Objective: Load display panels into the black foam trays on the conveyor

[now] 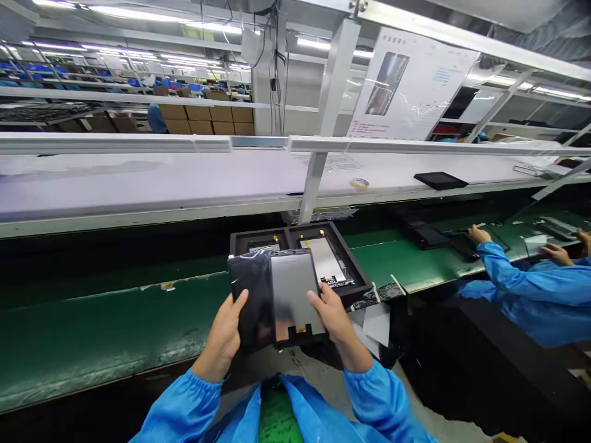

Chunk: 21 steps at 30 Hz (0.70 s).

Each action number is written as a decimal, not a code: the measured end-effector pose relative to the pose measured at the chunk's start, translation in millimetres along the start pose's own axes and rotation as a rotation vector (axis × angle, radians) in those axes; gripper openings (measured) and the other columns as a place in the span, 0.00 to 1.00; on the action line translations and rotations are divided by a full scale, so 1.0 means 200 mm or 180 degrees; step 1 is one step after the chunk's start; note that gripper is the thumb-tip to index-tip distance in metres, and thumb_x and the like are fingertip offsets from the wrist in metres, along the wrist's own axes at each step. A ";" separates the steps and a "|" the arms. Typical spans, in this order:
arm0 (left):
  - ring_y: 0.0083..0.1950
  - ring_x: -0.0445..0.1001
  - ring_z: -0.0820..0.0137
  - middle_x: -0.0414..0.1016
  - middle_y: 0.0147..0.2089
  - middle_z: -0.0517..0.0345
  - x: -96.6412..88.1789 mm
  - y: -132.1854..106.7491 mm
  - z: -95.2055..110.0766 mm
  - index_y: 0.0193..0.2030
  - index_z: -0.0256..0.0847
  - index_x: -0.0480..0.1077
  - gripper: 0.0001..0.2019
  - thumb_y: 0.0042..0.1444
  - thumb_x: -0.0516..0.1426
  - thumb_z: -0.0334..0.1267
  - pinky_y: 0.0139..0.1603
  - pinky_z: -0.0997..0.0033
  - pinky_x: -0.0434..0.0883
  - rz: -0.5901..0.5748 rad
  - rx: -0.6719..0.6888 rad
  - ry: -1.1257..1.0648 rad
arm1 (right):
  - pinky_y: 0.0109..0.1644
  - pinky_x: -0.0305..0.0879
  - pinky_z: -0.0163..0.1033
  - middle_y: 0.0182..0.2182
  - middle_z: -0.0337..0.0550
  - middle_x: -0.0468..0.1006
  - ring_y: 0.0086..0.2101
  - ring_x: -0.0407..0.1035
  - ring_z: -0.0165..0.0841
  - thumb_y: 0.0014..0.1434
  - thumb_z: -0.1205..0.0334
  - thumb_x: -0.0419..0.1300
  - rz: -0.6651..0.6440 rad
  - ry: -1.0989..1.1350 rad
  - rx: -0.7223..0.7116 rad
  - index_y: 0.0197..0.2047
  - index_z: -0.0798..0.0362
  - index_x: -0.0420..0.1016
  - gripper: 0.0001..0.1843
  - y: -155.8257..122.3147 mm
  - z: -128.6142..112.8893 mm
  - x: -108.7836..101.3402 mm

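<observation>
My left hand (221,338) grips the outer edge of a glossy black flat panel (252,301), thumb on its face. My right hand (336,317) is closed on the right edge of a silver-backed display panel (293,289), which has a black border and a small copper-coloured connector at its bottom. The two panels meet side by side, tilted up in front of me; whether they are joined cannot be told. Just behind them lies a black tray (356,271) with two compartments. In its right one rests another silver-backed panel (325,257); the left one is partly hidden.
A green conveyor belt (115,326) runs across, under a white shelf (184,178) bearing a tape roll (359,183) and a black tray (440,180). A metal post (318,147) rises behind the tray. At right, a co-worker's blue sleeve (521,271) reaches over the belt.
</observation>
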State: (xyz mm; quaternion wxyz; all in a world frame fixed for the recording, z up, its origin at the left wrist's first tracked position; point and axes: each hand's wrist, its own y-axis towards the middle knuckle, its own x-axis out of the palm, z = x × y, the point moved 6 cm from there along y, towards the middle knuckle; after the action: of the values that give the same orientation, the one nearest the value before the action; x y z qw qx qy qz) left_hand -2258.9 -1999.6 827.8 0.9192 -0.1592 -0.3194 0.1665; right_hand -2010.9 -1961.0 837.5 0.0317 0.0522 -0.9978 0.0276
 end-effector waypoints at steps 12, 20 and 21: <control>0.55 0.83 0.58 0.84 0.54 0.53 -0.41 -0.10 0.25 0.62 0.47 0.74 0.20 0.64 0.60 0.36 0.60 0.55 0.80 0.0901 0.0301 0.0116 | 0.38 0.79 0.42 0.31 0.39 0.84 0.31 0.79 0.37 0.37 0.41 0.78 0.1159 -0.0089 -0.0396 0.42 0.48 0.73 0.34 0.24 -0.37 -0.83; 0.45 0.82 0.55 0.84 0.42 0.52 -0.27 0.15 0.37 0.51 0.38 0.76 0.34 0.41 0.72 0.56 0.46 0.61 0.79 0.0186 0.0626 0.0948 | 0.41 0.81 0.44 0.35 0.42 0.85 0.37 0.81 0.40 0.44 0.43 0.77 0.1126 -0.0168 -0.0377 0.45 0.49 0.75 0.30 0.22 -0.32 -0.73; 0.45 0.81 0.56 0.84 0.43 0.51 -0.23 0.18 0.38 0.51 0.38 0.76 0.34 0.41 0.72 0.57 0.45 0.62 0.78 0.0116 0.0712 0.1057 | 0.42 0.81 0.44 0.36 0.43 0.85 0.38 0.81 0.40 0.44 0.43 0.77 0.1136 -0.0161 -0.0389 0.45 0.49 0.75 0.30 0.20 -0.31 -0.71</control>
State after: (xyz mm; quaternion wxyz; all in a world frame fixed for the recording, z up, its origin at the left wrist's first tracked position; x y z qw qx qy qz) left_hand -2350.0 -1972.0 845.6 0.9680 -0.0871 -0.1400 0.1891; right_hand -1870.3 -1902.7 887.1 0.0043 -0.1270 -0.9915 -0.0292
